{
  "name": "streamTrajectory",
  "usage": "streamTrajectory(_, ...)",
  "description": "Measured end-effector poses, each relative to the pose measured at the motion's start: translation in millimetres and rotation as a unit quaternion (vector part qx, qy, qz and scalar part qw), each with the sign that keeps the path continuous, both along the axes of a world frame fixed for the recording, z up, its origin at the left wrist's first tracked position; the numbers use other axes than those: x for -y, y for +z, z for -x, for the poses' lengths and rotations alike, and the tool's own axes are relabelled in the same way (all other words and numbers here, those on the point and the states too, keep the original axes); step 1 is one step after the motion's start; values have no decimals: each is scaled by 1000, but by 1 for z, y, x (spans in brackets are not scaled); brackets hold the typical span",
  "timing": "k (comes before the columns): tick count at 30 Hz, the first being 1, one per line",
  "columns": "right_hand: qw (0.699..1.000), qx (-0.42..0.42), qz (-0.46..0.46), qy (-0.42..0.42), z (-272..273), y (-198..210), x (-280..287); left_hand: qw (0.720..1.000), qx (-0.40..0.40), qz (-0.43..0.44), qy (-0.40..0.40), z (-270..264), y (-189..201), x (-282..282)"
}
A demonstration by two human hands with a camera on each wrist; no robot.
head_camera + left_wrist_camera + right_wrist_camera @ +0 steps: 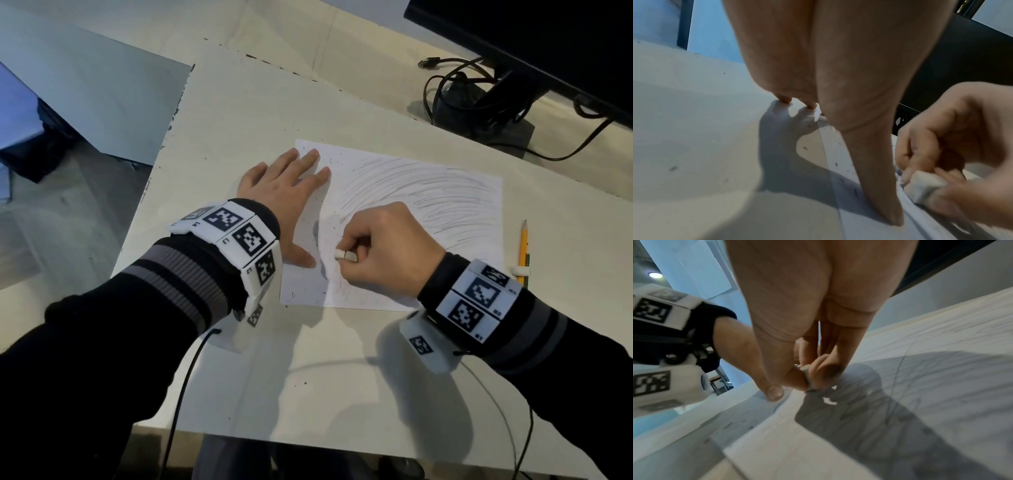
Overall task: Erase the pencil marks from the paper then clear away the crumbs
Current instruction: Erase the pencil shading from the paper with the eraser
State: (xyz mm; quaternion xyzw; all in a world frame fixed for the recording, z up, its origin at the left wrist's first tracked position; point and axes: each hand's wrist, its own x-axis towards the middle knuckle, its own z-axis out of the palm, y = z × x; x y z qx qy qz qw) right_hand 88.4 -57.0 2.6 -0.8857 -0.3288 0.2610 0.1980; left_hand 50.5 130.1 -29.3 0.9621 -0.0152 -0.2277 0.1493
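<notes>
A white sheet of paper [428, 192] covered with grey pencil scribbles lies on the pale table [239, 120]. My left hand [284, 195] lies flat with straight fingers on the sheet's left edge, its thumb [879, 178] pressing the paper. My right hand [376, 250] pinches a small white eraser [345, 255] against the paper's lower left part; in the left wrist view the eraser [925, 186] sits between its fingertips. Dark eraser crumbs [320, 205] are scattered over the sheet's left strip.
A yellow pencil [523, 250] lies just right of the paper beside a small white piece [520, 271]. A dark monitor [548, 41] with its stand and tangled cables [455, 89] occupies the back right. The table's left edge drops to the floor.
</notes>
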Motion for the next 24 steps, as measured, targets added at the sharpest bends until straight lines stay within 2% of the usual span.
streamTrajectory(5,994,-47,36,91,17,1,4,1000,-3,3,1,-1,0,0)
streamTrajectory(9,1000,-4,-10,24,8,-1,5,1000,-7,3,6,-2,0,2)
streamTrajectory(13,993,-58,35,93,19,0,7,1000,-4,2,12,-1,1,3)
streamTrajectory(15,993,-58,44,98,17,1,7,1000,4,-6,20,1,0,8)
streamTrajectory(18,1000,-6,-3,25,5,-1,7,1000,8,-15,26,2,0,13)
streamTrajectory(19,1000,2,-9,26,6,-1,8,1000,7,-15,27,1,0,13)
streamTrajectory(22,993,-34,33,110,17,-1,11,1000,5,-11,29,1,1,12)
streamTrajectory(24,992,-40,43,113,16,-1,12,1000,5,-10,28,1,1,13)
